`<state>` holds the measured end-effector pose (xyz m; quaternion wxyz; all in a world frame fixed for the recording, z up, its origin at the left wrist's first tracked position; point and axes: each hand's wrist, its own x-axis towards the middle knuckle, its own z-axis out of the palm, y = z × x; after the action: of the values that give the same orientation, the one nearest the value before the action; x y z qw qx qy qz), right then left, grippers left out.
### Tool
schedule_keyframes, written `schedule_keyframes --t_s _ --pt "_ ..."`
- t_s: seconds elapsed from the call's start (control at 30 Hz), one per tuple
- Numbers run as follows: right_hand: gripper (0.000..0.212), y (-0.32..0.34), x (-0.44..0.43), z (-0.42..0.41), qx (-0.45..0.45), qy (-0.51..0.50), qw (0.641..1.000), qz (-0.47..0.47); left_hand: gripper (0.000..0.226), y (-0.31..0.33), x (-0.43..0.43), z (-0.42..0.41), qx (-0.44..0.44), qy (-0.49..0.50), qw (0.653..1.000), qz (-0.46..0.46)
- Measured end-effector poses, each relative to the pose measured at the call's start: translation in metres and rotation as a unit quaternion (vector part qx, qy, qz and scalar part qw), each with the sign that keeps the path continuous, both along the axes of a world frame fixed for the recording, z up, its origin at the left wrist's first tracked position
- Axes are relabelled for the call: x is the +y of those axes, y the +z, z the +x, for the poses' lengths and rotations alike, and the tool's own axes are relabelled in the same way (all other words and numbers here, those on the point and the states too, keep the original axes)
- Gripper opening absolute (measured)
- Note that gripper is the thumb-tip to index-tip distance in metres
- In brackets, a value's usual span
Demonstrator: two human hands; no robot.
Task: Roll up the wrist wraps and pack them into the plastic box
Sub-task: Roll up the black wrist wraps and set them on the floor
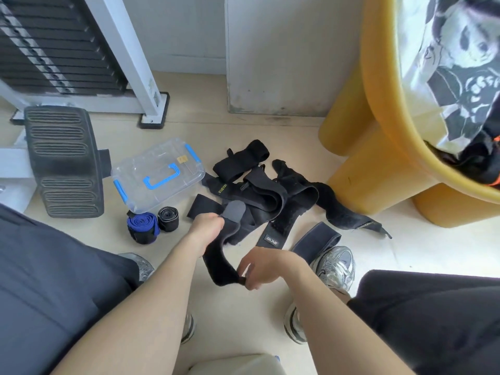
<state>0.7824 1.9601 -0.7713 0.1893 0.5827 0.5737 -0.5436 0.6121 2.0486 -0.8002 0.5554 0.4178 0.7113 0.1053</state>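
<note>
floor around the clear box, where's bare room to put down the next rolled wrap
Bare floor lies between the clear plastic box with blue latches and the grey wall, and between the silver shoe and the yellow plastic stool. Crowded: the pile of black wraps, and the two rolled wraps beside the box.

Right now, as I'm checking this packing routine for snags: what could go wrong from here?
The black wrap sags loosely between the left hand and right hand, so the roll may start slack or crooked.
Its grey patch sits close to the pile of loose wraps and might snag it.
The plastic box looks closed; the blue roll and black roll beside it could unwind on the floor.
</note>
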Motion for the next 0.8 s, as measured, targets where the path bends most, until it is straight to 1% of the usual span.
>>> schedule_keyframes --t_s 0.07,0.13,0.2,0.3,0.37,0.43,0.47,0.5,0.57,0.63,0.67,0.73,0.77,0.8 --pt "0.043 -0.001 -0.001 0.010 -0.056 0.016 0.997 0.051 0.023 0.004 -0.005 -0.006 0.048 -0.044 0.997 0.033" --pt "0.038 -0.008 -0.001 0.025 -0.108 -0.003 0.991 0.079 0.020 0.002 -0.013 -0.012 0.071 -0.071 0.994 0.051" --pt "0.040 -0.017 -0.001 0.045 -0.142 -0.064 0.984 0.086 0.019 -0.001 -0.020 -0.015 0.074 -0.091 0.991 0.064" --pt "0.034 -0.032 0.001 0.077 -0.176 -0.175 0.965 0.088 0.015 -0.002 -0.029 -0.018 0.094 -0.136 0.983 0.073" --pt "0.032 -0.040 0.002 0.092 -0.194 -0.279 0.936 0.096 0.015 -0.005 -0.031 -0.017 0.111 -0.179 0.975 0.077" --pt "0.041 -0.047 0.002 0.104 -0.199 -0.392 0.892 0.106 0.014 -0.008 -0.033 -0.015 0.117 -0.204 0.969 0.082" --pt "0.047 -0.050 0.002 0.108 -0.208 -0.433 0.870 0.108 0.013 -0.009 -0.033 -0.012 0.114 -0.208 0.968 0.088" --pt "0.051 -0.053 0.002 0.113 -0.223 -0.460 0.852 0.111 0.012 -0.009 -0.033 -0.009 0.108 -0.208 0.967 0.094" --pt "0.051 -0.057 0.003 0.121 -0.245 -0.485 0.833 0.108 0.011 -0.010 -0.031 -0.003 0.095 -0.208 0.968 0.107" --pt "0.048 -0.062 0.003 0.130 -0.225 -0.516 0.822 0.085 0.012 -0.010 -0.029 0.003 0.087 -0.211 0.967 0.113" --pt "0.042 -0.064 0.002 0.132 -0.190 -0.537 0.819 0.075 0.013 -0.010 -0.027 0.007 0.086 -0.214 0.966 0.115" --pt "0.013 -0.068 -0.001 0.136 -0.131 -0.574 0.805 0.073 0.014 -0.010 -0.025 0.012 0.081 -0.219 0.965 0.118" --pt "0.012 -0.072 -0.001 0.139 -0.115 -0.583 0.801 0.076 0.014 -0.010 -0.024 0.015 0.078 -0.219 0.965 0.118" --pt "0.017 -0.075 -0.001 0.140 -0.110 -0.581 0.803 0.073 0.014 -0.011 -0.023 0.016 0.074 -0.218 0.967 0.114"
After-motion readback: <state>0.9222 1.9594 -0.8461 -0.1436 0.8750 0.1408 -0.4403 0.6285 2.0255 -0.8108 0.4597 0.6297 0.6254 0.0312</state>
